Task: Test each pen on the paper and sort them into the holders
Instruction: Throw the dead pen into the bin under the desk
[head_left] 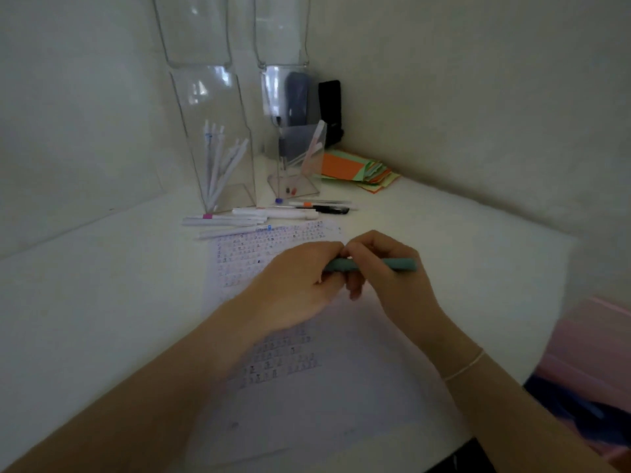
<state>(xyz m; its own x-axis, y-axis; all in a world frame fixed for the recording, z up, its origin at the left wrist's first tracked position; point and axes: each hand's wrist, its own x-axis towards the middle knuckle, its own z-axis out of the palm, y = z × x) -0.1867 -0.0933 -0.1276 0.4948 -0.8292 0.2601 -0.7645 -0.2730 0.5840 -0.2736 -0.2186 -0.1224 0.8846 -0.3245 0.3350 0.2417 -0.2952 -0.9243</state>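
Both hands over paper [341,387]. Left hand [293,288] and right hand [386,271] each grasp teal pen [399,264], held level just above sheet. Left holder [225,172]: several white pens, leaning. Right holder [293,158]: dark pen and pale pens. Loose pens [266,213] on desk [85,302] between holders and paper. Coloured paper stack [358,170] right of holders.
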